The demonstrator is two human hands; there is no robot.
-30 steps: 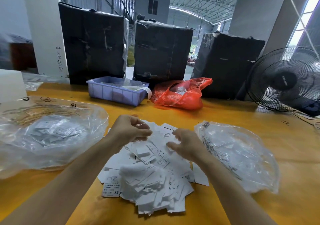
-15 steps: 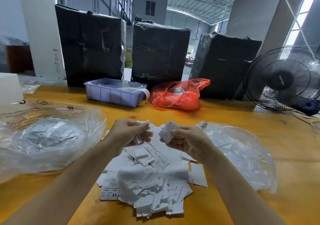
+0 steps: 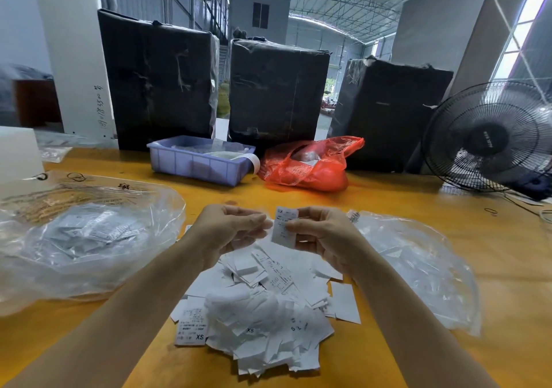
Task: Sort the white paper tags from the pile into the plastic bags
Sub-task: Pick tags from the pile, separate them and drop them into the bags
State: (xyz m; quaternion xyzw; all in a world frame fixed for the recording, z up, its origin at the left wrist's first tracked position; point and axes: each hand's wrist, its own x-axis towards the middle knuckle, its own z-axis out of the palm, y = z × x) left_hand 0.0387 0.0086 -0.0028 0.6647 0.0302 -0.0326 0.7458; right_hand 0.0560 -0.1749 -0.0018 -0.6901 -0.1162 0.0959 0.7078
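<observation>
A pile of white paper tags (image 3: 263, 304) lies on the yellow table in front of me. My right hand (image 3: 322, 235) pinches one printed white tag (image 3: 283, 227) upright above the pile. My left hand (image 3: 230, 229) hovers just left of it with fingers curled, and thin white tags show between its fingertips. A clear plastic bag (image 3: 77, 238) with tags inside lies to the left. A second clear plastic bag (image 3: 418, 268) with tags lies to the right.
A lilac plastic bin (image 3: 197, 163) and a red plastic bag (image 3: 310, 166) sit behind the pile. Three black wrapped bales (image 3: 277, 91) stand along the far edge. A black fan (image 3: 490, 136) stands at the right, a white box (image 3: 18, 154) at the far left.
My right hand picked a tag out of the pile and raised it upright. Both hands lifted and came closer together above the pile.
</observation>
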